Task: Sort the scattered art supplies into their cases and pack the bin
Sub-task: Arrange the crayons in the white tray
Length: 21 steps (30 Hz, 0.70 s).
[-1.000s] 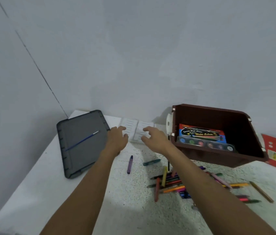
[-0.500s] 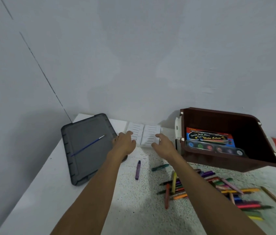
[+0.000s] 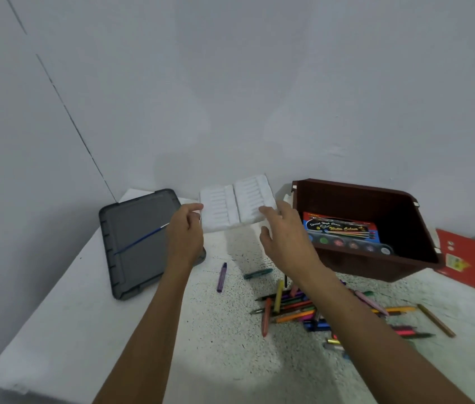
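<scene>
Left hand (image 3: 185, 231) is clenched on the left edge of a white ridged plastic tray (image 3: 237, 208), which is held raised above the white speckled table (image 3: 143, 345). Its right corner is grasped by the right hand (image 3: 285, 240). Further right, 1 dark brown plastic bin (image 3: 376, 266) is seen, with a blue watercolour box (image 3: 341, 228) inside. Loose coloured crayons (image 3: 288, 307) are scattered before it.

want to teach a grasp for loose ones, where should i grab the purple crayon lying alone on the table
Pinch the purple crayon across its middle from straight above, fingers on its left and right sides. It lies flat on the table, pointing roughly near to far, with bare table on both sides. The left hand is nearer, though it now holds the white tray.
</scene>
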Each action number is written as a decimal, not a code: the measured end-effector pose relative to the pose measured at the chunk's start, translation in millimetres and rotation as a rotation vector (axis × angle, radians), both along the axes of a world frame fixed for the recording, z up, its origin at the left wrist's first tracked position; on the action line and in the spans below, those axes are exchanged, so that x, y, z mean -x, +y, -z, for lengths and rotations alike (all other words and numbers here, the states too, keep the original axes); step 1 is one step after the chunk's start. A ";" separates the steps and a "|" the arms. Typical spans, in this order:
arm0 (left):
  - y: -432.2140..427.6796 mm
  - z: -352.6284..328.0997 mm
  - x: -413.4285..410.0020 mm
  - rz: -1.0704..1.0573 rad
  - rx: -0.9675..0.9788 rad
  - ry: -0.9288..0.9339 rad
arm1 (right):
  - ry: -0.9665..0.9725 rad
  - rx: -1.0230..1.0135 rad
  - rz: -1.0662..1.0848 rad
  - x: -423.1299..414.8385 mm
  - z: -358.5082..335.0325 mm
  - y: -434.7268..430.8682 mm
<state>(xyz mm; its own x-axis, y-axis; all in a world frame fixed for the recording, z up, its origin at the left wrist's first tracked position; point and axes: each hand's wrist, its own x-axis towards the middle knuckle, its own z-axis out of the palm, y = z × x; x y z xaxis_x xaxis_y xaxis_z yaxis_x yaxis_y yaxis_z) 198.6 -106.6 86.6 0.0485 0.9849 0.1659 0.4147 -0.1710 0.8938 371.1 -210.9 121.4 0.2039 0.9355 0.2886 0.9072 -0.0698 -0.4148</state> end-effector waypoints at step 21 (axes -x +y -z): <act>-165.3 -44.4 -93.7 0.307 0.186 -0.311 | 0.609 -0.171 0.094 -111.1 1.5 -207.4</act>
<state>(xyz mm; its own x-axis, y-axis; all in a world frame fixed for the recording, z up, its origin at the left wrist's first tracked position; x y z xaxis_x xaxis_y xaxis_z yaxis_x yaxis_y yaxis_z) 292.3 -271.9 130.9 0.3176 0.9474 0.0406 0.0777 -0.0687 0.9946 482.2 -418.3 119.9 0.4575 0.8567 0.2383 0.4983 -0.0251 -0.8666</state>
